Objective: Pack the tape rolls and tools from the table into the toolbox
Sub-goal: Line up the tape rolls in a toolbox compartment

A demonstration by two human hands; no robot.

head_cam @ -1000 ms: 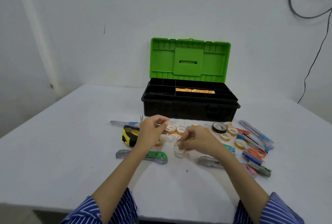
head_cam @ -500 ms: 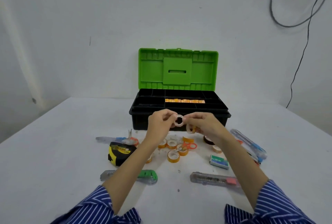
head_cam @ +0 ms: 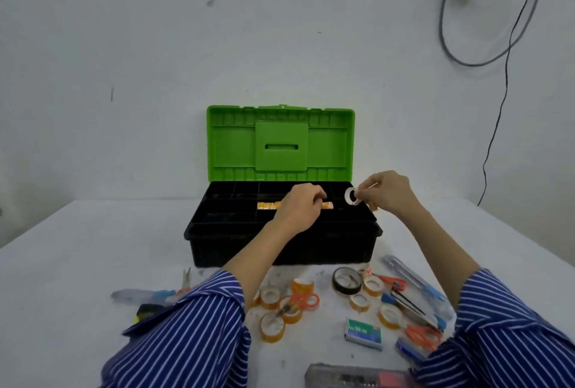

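Note:
The black toolbox (head_cam: 280, 227) stands open at the middle of the table, its green lid (head_cam: 280, 141) upright. A row of orange tape rolls (head_cam: 267, 206) lies in its top tray. My left hand (head_cam: 298, 208) is over the tray, fingers curled down onto the right end of that row, apparently pinching a roll. My right hand (head_cam: 389, 193) hovers above the box's right end and pinches a small clear tape roll (head_cam: 351, 196) upright; something orange shows beneath its palm. Several loose tape rolls (head_cam: 272, 327) and a black tape roll (head_cam: 347, 281) lie in front of the box.
Orange scissors (head_cam: 306, 300), a staple box (head_cam: 364, 333), a grey box cutter (head_cam: 357, 376) and more cutters (head_cam: 413, 281) lie at the front right. A tape measure (head_cam: 146, 310), pliers (head_cam: 186, 278) and a blue cutter (head_cam: 140, 294) lie left, partly under my sleeve. Cables hang on the wall.
Both hands rose from the pile of rolls and moved forward over the toolbox, carrying tape rolls. The left went to the tray's row, the right to the box's right end.

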